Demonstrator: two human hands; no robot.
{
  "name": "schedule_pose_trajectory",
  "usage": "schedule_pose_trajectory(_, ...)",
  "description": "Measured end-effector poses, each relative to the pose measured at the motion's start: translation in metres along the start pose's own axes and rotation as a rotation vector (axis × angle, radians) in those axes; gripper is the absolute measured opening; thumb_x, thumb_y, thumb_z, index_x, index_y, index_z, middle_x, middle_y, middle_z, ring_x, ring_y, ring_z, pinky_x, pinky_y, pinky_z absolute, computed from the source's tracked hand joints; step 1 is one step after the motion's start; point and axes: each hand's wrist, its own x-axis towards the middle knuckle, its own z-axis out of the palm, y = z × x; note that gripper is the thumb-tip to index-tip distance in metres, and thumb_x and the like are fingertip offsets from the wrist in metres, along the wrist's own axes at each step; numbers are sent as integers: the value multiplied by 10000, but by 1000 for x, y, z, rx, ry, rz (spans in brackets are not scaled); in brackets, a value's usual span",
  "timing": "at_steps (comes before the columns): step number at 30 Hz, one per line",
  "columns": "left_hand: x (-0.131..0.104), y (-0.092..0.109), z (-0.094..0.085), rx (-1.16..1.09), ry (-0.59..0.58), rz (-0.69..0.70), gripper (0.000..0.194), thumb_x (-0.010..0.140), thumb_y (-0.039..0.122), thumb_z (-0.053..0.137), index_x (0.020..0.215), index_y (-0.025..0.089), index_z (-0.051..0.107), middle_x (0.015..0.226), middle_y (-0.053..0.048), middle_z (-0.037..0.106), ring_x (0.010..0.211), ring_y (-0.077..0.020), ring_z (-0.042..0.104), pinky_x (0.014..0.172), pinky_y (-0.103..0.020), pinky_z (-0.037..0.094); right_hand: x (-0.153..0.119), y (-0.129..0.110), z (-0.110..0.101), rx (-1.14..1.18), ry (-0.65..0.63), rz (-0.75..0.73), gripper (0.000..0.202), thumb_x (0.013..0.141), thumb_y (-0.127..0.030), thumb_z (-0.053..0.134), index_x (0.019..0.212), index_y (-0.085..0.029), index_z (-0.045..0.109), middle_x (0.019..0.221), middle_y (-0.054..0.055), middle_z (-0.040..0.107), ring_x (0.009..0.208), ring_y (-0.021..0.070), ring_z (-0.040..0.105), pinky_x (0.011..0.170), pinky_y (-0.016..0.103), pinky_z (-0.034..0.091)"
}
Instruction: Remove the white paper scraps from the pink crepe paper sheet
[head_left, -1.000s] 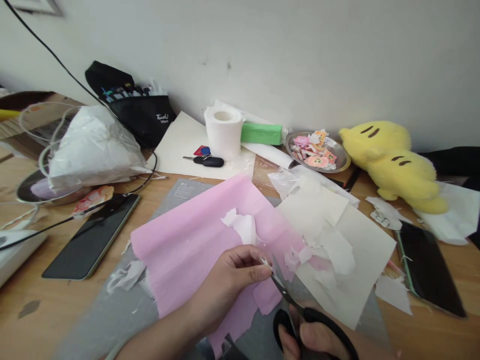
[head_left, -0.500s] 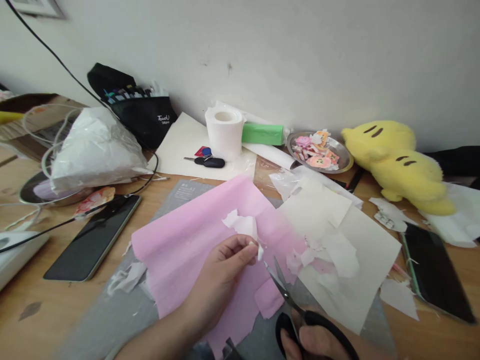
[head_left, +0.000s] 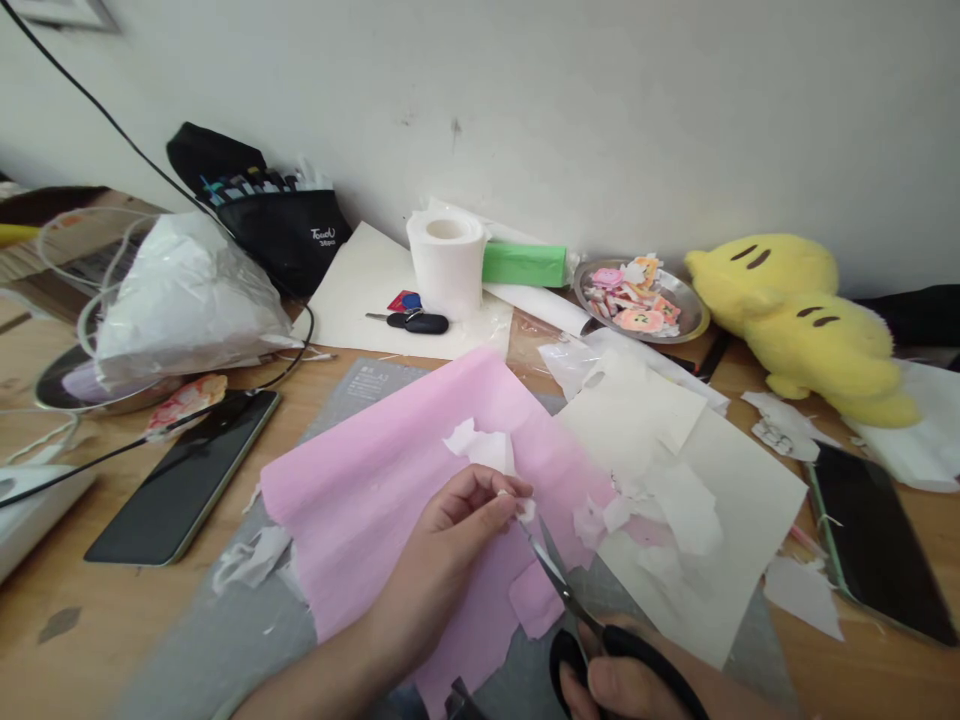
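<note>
Between thumb and fingertips, my left hand (head_left: 454, 550) pinches a small white paper piece (head_left: 526, 510) above a pink sheet (head_left: 360, 500). My right hand (head_left: 622, 680) is closed round the black handles of a pair of scissors (head_left: 570, 600). The blades stand slightly apart, their tips at the lower edge of the small piece. A torn white scrap (head_left: 484, 447) lies on the pink sheet just behind my left fingers. Below the blades is a small folded pink piece (head_left: 536, 600).
Cream sheets with scraps (head_left: 720, 510) lie right, beside a phone (head_left: 877, 540). Another phone (head_left: 184, 475) lies left. Behind stand a white roll (head_left: 448, 265), a metal dish of cutouts (head_left: 694, 325), yellow plush toys (head_left: 817, 340) and a black pen case (head_left: 289, 235).
The small white piece has turned in my left fingers and now points more to the right. The scissors have shifted slightly left, their tips closer to it.
</note>
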Motion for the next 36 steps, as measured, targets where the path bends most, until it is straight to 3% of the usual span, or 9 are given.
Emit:
schedule_pose_trajectory(10, 1, -3, -1, -191, -33, -9, 76, 851, 231, 610, 791, 197, 577, 850, 8, 626, 750, -111, 529, 742, -233, 376, 1, -7, -1, -53, 37, 61, 606, 695, -736, 503, 614, -136, 536, 572, -12, 448, 537, 102, 414, 492, 209, 308)
schedule_pose_trajectory(18, 3, -4, -4, -109, -29, 29, 105, 892, 220, 550, 789, 207, 570, 864, 13, 631, 788, -119, 526, 787, -248, 367, -1, -2, -7, -81, -64, -11, 496, 782, -627, 504, 659, -148, 541, 586, -16, 448, 558, 109, 420, 506, 211, 318)
schedule_pose_trajectory(22, -1, -2, -1, -139, -131, -105, 99, 886, 220, 552, 794, 187, 567, 1026, -41, 641, 860, -145, 544, 805, -279, 384, -1, -5, -7, -88, -67, -74, 561, 773, -697, 473, 671, -146, 517, 616, -3, 438, 578, 111, 409, 509, 211, 308)
schedule_pose_trajectory(26, -5, -5, 3, -231, -262, -255, 61, 841, 210, 608, 808, 160, 596, 859, -52, 652, 773, -161, 596, 741, -283, 422, 2, 2, -7, 24, -117, -115, 568, 795, -692, 471, 686, -135, 499, 587, -5, 442, 530, 89, 403, 488, 197, 294)
schedule_pose_trajectory(31, -3, -6, 4, -223, -187, -292, 76, 766, 164, 702, 750, 141, 631, 693, 2, 614, 622, -96, 574, 651, -211, 418, 4, 12, -8, 115, -116, -161, 519, 820, -614, 518, 677, -116, 532, 566, -14, 445, 511, 78, 407, 477, 185, 293)
schedule_pose_trajectory(36, 1, -5, 2, -189, -106, -208, 65, 753, 152, 718, 728, 143, 658, 686, 8, 628, 631, -84, 568, 656, -184, 426, 1, 2, -8, 35, -125, -128, 529, 808, -657, 479, 693, -140, 499, 611, -11, 442, 548, 90, 408, 505, 202, 302)
